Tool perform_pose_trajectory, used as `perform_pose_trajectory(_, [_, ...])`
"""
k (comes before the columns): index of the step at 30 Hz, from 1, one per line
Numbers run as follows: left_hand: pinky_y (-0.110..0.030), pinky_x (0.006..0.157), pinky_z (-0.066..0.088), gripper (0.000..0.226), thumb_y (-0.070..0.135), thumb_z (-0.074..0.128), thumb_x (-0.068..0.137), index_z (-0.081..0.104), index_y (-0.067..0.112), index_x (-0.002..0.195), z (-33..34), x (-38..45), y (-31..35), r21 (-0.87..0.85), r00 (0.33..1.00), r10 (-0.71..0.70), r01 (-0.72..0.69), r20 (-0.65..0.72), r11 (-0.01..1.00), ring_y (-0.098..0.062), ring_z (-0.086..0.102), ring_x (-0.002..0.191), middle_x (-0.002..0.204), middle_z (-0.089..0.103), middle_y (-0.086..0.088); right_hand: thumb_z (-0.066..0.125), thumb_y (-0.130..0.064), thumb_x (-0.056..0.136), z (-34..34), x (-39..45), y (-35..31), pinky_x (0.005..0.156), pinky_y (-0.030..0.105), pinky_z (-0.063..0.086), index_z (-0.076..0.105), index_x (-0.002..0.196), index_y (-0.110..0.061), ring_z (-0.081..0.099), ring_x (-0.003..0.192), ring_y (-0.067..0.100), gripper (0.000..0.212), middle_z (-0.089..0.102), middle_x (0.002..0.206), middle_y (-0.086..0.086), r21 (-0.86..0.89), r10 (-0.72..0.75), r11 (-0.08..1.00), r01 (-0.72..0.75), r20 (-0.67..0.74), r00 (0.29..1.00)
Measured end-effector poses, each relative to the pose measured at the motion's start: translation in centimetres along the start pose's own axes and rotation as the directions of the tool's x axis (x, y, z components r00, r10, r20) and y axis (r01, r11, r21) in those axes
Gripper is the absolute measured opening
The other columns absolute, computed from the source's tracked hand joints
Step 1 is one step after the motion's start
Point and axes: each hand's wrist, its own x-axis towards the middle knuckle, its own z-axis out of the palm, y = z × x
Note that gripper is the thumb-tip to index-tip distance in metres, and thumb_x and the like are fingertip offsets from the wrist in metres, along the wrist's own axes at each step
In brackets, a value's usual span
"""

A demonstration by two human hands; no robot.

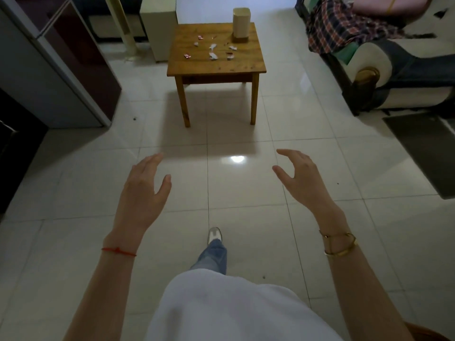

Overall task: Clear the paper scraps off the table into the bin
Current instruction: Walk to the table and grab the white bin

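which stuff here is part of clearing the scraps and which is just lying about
Part of the job: paper scraps, wooden table, beige bin, left hand, right hand.

Just lying about: plaid cloth, sofa, dark floor mat, fridge.

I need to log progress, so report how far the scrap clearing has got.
Done: nothing; the paper scraps all lie on the wooden table. In hand: nothing; the left hand and right hand are open and empty, some way short of the table. Left: gather every scrap into the beige bin at the table's far corner.
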Motion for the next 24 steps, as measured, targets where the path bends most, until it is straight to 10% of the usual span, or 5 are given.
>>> perform_pose_trajectory(24, [-0.045, 0.112, 0.036, 0.05, 0.026, 0.049, 0.093, 0.039, 0.017, 0.141, 8.7, 46.9, -1.0, 0.007, 0.995, 0.059, -0.06, 0.083, 0.998, -0.019, 0.043, 0.134, 0.142, 0.048, -0.005, 0.056, -0.031, 0.092, 2.6, 45.4, 5.8, 0.105, 0.031, 0.035, 0.048, 0.132, -0.015, 0.047, 0.126, 0.018, 0.044, 0.055, 0.133, 0.004, 0.003, 0.025, 1.0, -0.025, -0.034, 0.999])
